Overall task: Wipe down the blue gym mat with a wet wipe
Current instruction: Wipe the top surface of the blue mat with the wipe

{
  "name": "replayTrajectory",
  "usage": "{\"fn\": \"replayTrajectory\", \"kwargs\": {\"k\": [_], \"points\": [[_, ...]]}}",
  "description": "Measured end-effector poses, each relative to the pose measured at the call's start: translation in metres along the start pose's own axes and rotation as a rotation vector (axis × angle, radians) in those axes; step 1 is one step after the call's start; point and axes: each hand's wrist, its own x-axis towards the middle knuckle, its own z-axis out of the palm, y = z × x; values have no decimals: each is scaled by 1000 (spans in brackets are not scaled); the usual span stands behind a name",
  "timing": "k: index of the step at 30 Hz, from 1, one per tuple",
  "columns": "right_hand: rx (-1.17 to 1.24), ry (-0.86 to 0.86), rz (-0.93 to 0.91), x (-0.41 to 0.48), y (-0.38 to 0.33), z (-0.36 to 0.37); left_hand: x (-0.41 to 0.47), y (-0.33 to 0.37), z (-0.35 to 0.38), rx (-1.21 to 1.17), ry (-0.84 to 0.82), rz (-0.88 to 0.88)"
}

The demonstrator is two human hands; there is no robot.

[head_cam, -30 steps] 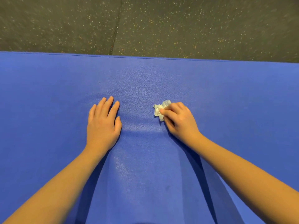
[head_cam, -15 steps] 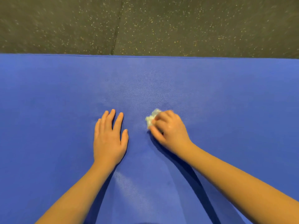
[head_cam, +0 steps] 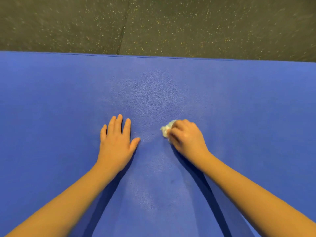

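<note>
So the blue gym mat fills basically the whole lower three quarters of the frame, running off the left, right and bottom sides. Its far edge cuts straight across the upper part. Above that it's dark speckled floor with a seam angling down to the mat edge.

Left hand is flat on the mat just left of centre, palm down, fingers straight and close together, thumb stuck out to the right. It's holding nothing, just pressing on the mat.

Right hand is just right of centre, fingers curled down tight around a scrunched-up white wet wipe. The wipe pokes out at the hand's upper left and sits against the mat. This hand is a bit blurred.

Compared to a second ago, the wipe is lower in the frame and closer to the left hand. Against half a second ago it's nearly the same spot, maybe a touch further right, and the left thumb is spread wider.

Room-wise, there's a narrow strip of bare mat between thumb and wipe. There's loads of open blue out to both sides and up to the far edge. There's also a small dark spot lower down between the forearms.
</note>
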Motion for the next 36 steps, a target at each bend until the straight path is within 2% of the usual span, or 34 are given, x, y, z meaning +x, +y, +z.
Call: {"fn": "replayTrajectory", "kwargs": {"k": [2, 3, 4, 7, 9, 10, 13, 14, 15, 18, 19, 21, 23, 25, 26, 29, 31, 36], "points": [[26, 137, 294, 3, 3, 1, -23, 2, 1, 55, -65, 72], [45, 174, 351, 0, -4, 4, -34, 3, 2, 94, -111, 107], [72, 161, 334, -4, -15, 7, -44, 2, 3, 131, -155, 128], [102, -47, 18, -25, -37, 6, -55, 1, 7, 127, -198, 125], [42, -127, -99, -28, -29, -3, -55, 6, 4, 92, -219, 103], [23, -102, -48, -26, -23, -6, -55, 7, 4, 71, -223, 92], [85, 89, 378, -26, -19, -7, -56, 11, -3, 63, -229, 59], [98, 94, 424, -30, -27, -4, -57, 11, -5, 69, -232, 54], [114, 41, 385, -35, -38, -1, -58, 11, -5, 73, -241, 47], [152, -192, 2, -57, -66, -1, -62, 17, -9, 102, -251, 22], [146, -223, -74, -59, -65, -6, -64, 20, -10, 114, -261, 16], [94, -144, -21, -56, -53, -12, -71, 25, -12, 96, -304, 10], [29, 32, 216, -54, -37, -15, -84, 28, -10, 63, -366, 20], [25, 89, 328, -63, -38, -13, -100, 29, -8, 55, -401, 40], [58, 51, 289, -70, -47, -12, -107, 29, -8, 58, -412, 46], [180, -209, -12, -98, -79, -19, -119, 28, -9, 51, -413, 50], [179, -298, -90, -102, -77, -29, -125, 26, -12, 36, -418, 57], [143, -69, 292, -100, -71, -26, -147, 21, -11, -13, -441, 51]]}}
